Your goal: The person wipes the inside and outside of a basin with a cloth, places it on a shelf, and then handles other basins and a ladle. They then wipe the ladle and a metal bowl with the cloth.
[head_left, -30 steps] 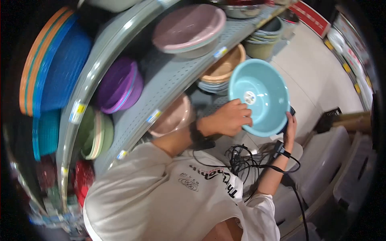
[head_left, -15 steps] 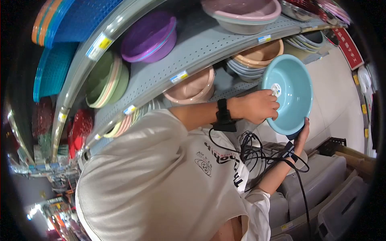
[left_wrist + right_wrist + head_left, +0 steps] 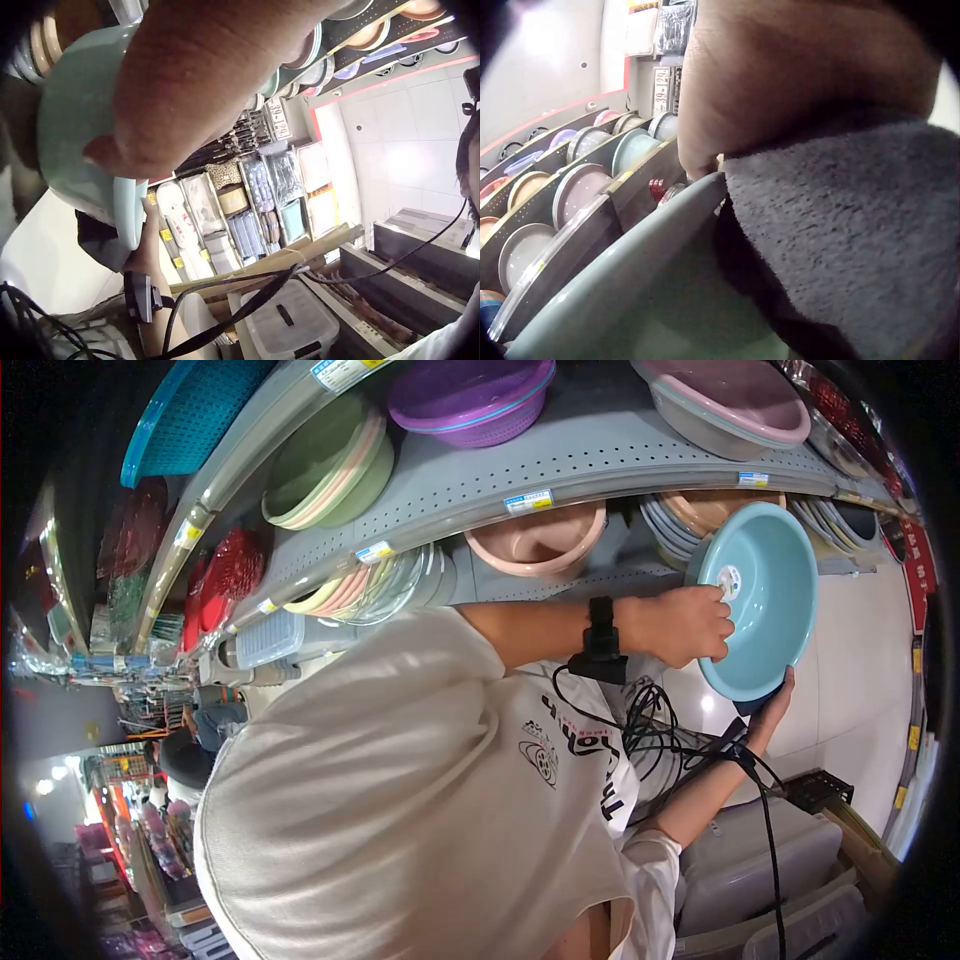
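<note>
A light blue plastic washbasin with a round white sticker inside its bottom is held up on its side, its opening turned sideways. My left hand grips the near rim, fingers curled over it; the left wrist view shows the thumb on the outer wall. My right hand is at the lower rim and holds a dark grey fuzzy cloth against the outside of the basin. The cloth fills much of the right wrist view, and fingertips reach the rim there.
Shelves with stacked basins stand beyond: a purple one, green ones, a pink stack and a beige one. Black cables hang in loops between my arms. Grey storage boxes stand at the lower right.
The head view has turned, so the shelves and basins shift right and upward in it. The washbasin looks narrower now. Both hands keep their places on it.
</note>
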### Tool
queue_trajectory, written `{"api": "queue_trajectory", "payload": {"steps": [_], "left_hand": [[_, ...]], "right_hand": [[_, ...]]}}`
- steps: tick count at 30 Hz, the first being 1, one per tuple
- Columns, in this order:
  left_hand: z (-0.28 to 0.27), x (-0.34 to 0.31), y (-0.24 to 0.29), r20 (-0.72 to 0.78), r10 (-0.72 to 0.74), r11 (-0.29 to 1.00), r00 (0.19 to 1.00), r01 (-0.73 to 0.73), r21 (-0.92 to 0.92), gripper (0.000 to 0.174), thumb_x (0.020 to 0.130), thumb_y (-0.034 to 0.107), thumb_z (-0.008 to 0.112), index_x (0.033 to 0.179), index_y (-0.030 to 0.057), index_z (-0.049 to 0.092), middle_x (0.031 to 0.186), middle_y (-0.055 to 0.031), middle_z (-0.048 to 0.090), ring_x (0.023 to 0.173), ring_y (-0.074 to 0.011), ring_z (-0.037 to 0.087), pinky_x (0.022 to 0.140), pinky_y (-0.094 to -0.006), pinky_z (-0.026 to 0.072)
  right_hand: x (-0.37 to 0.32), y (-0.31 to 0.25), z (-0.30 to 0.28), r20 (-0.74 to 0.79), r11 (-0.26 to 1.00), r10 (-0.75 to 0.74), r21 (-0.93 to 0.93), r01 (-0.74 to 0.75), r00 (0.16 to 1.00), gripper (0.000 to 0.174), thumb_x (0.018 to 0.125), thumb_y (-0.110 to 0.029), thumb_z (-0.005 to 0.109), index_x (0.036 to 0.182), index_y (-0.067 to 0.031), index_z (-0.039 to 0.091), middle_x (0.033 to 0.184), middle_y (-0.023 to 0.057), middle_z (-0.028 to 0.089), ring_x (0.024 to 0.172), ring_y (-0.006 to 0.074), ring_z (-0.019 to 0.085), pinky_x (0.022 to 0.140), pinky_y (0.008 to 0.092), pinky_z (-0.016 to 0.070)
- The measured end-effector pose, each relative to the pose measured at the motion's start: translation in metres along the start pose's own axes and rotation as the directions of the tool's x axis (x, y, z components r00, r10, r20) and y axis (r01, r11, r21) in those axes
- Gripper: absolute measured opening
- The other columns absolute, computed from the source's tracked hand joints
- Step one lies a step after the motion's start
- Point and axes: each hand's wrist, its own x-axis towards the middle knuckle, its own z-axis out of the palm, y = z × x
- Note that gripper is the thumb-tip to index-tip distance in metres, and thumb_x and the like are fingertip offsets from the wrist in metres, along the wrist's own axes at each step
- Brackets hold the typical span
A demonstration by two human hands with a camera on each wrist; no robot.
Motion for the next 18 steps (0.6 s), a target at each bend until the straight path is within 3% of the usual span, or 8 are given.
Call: {"api": "queue_trajectory", "payload": {"steps": [11, 18], "left_hand": [[0.009, 0.003, -0.004, -0.011, -0.023, 1.0, 1.0, 0.023, -0.019, 0.014, 0.069, 0.02, 0.068, 0.082, 0.0219, 0.074, 0.076, 0.0057, 0.063, 0.081, -0.0173, 0.062, 0.079, -0.033, 0.042], [0.001, 0.01, -0.002, 0.129, -0.044, 0.997, 0.991, 0.035, 0.075, 0.009, 0.065, 0.024, 0.067, 0.07, 0.0225, 0.073, 0.068, 0.0056, 0.064, 0.076, -0.0168, 0.062, 0.076, -0.0339, 0.0383]], "right_hand": [[-0.007, -0.001, 0.001, 0.0, 0.999, -0.03, 0.019, 0.03, 1.0, 0.067, 0.106, -0.051, 0.044, 0.148, 0.0003, 0.047, 0.146, 0.0139, 0.054, 0.131, 0.0279, 0.054, 0.112, 0.0406, 0.0406], [-0.009, 0.0, -0.001, 0.009, 0.998, -0.039, 0.051, 0.038, 0.999, 0.07, 0.105, -0.055, 0.043, 0.151, -0.0019, 0.043, 0.15, 0.0132, 0.051, 0.136, 0.0277, 0.05, 0.115, 0.0415, 0.0367]]}}
